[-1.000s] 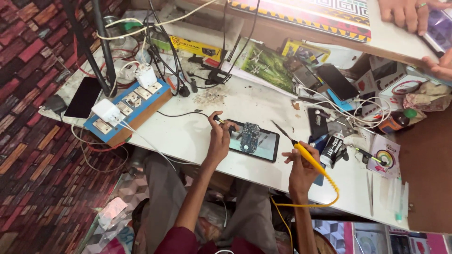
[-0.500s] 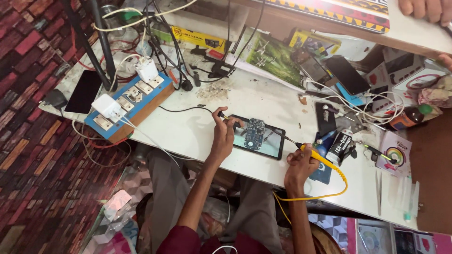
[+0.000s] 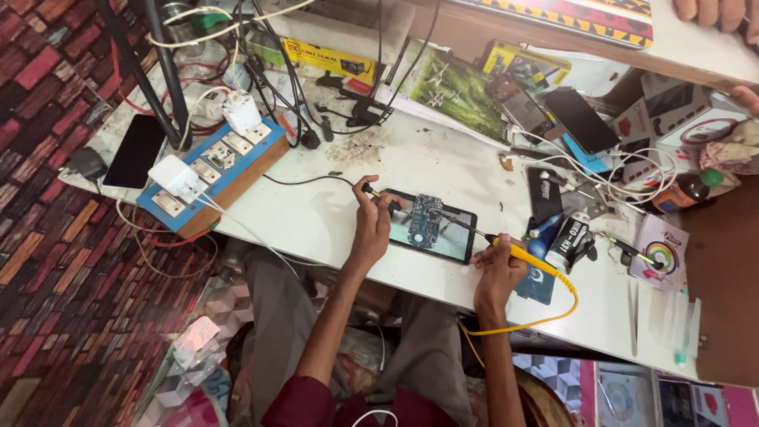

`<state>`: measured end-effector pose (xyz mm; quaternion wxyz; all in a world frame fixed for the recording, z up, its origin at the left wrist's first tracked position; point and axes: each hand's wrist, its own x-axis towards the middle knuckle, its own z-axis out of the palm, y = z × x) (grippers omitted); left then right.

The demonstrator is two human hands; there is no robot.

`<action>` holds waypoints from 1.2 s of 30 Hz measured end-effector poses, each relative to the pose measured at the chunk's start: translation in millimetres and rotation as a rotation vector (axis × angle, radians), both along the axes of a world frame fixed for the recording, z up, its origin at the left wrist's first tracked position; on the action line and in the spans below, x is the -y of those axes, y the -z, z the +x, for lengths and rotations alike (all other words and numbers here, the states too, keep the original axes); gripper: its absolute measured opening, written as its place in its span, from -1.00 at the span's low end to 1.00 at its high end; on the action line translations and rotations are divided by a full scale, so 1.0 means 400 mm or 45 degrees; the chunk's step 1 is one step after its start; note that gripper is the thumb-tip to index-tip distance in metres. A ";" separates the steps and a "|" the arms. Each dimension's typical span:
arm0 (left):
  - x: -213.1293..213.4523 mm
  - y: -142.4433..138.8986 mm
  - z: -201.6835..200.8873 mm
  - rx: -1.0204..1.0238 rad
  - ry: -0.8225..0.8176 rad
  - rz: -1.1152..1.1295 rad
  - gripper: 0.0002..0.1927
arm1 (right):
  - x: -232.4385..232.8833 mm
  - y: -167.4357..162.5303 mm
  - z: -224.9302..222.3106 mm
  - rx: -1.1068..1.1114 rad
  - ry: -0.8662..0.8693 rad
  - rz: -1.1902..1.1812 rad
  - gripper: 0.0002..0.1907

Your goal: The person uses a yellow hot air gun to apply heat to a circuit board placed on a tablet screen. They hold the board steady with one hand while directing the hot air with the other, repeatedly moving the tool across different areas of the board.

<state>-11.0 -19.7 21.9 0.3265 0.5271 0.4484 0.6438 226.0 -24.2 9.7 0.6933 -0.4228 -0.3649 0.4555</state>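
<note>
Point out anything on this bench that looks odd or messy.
A patch of dark crumbs is strewn on the white table behind the open tablet. Right of it, white cables lie tangled among phones. The left hand and right hand work normally.

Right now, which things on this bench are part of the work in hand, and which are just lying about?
In use: circuit board, dark tray, yellow soldering iron in right hand, black probe in left hand.
Lying about: blue socket strip, black phone, small bottle.

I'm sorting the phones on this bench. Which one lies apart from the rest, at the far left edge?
The black phone, screen dark, lying alone left of the blue socket board. The other dark phone sits among the clutter at the right.
</note>
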 end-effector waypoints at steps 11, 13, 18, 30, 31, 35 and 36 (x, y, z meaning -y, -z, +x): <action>-0.011 0.009 0.000 0.010 0.006 0.038 -0.58 | -0.005 0.009 -0.002 0.049 0.094 -0.029 -0.80; -0.010 0.010 0.001 -0.004 -0.002 0.043 -0.58 | -0.002 0.005 -0.006 0.063 0.102 -0.043 -0.80; -0.009 0.010 0.000 -0.008 -0.007 0.019 -0.58 | 0.002 -0.009 -0.013 0.131 0.112 -0.034 -0.80; -0.010 0.005 0.004 -0.053 -0.011 0.043 -0.61 | 0.003 -0.011 -0.012 0.137 0.081 -0.017 -0.82; -0.011 0.003 0.005 -0.051 -0.013 0.039 -0.62 | 0.000 -0.011 -0.012 0.132 0.082 -0.020 -0.82; -0.009 -0.004 0.007 -0.048 -0.015 0.015 -0.65 | -0.001 -0.013 -0.013 0.154 0.081 -0.007 -0.80; -0.008 -0.006 0.007 -0.049 -0.014 0.007 -0.66 | 0.000 -0.014 -0.013 0.169 0.079 0.003 -0.79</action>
